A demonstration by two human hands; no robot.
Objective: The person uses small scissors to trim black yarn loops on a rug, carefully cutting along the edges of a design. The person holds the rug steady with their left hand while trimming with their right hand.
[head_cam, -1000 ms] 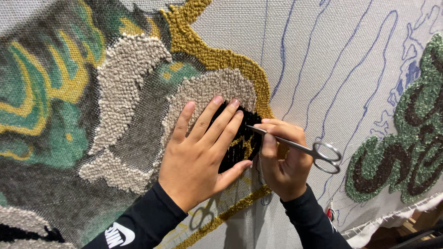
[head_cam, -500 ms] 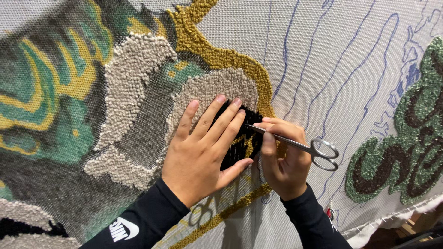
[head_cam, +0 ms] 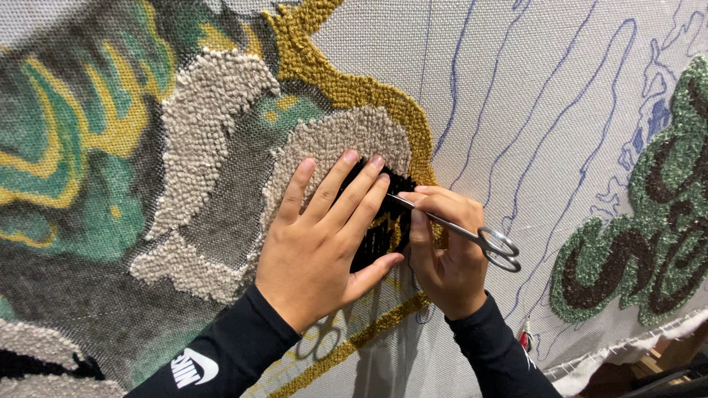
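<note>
My left hand (head_cam: 324, 243) lies flat with fingers spread on a stretched tufting cloth (head_cam: 516, 88), pressing beside a patch of black yarn (head_cam: 380, 228). My right hand (head_cam: 446, 254) holds small silver scissors (head_cam: 464, 234), their tips pointing left into the black patch just under my left fingertips. The scissor handles stick out to the right of the hand. A mustard-yellow tufted band (head_cam: 346, 85) curves above the black patch, with a beige tufted area (head_cam: 324, 144) beneath it. Both arms wear black sleeves.
Green, yellow and grey tufted shapes (head_cam: 81, 169) fill the cloth's left side. A green and dark brown tufted motif (head_cam: 649, 228) sits at the right. Blue drawn outlines (head_cam: 560, 125) cross the bare cloth. The cloth's lower edge (head_cam: 627, 354) runs along a wooden frame at bottom right.
Both hands stay almost in place on the black patch. The scissors have shifted only slightly.
</note>
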